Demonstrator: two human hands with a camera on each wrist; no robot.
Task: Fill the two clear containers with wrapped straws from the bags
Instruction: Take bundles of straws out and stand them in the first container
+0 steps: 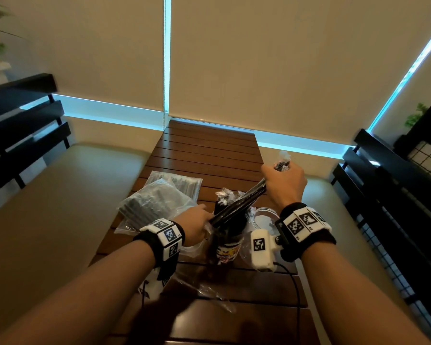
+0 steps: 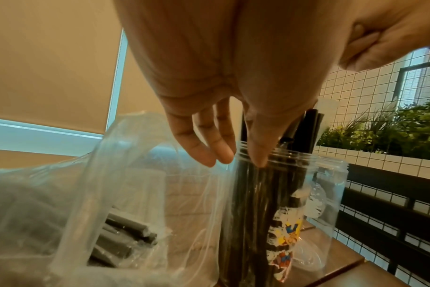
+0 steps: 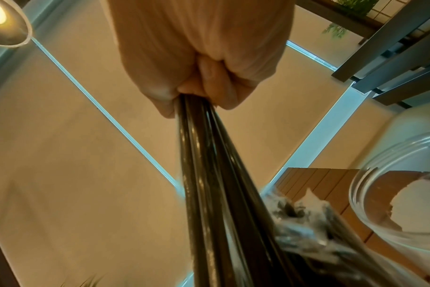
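Note:
My right hand (image 1: 282, 176) (image 3: 204, 91) grips the upper end of a bundle of black wrapped straws (image 1: 236, 205) (image 3: 209, 174), which slants down to the left over the table. Below it stands a clear container (image 1: 225, 247) (image 2: 265, 203) with a colourful label, packed with black straws. My left hand (image 1: 199, 221) (image 2: 238, 157) is at its mouth, fingers (image 2: 209, 151) straight and thumb tip on the rim. A second clear container (image 1: 264, 217) (image 2: 331, 194) (image 3: 393, 203) stands to the right with no straws in it.
Clear bags of grey-looking wrapped straws (image 1: 159, 197) (image 2: 120, 242) lie left of the containers on the slatted wooden table (image 1: 209, 150). Loose clear plastic (image 1: 209, 292) lies near the front. Cushioned benches flank the table, with black rails behind them.

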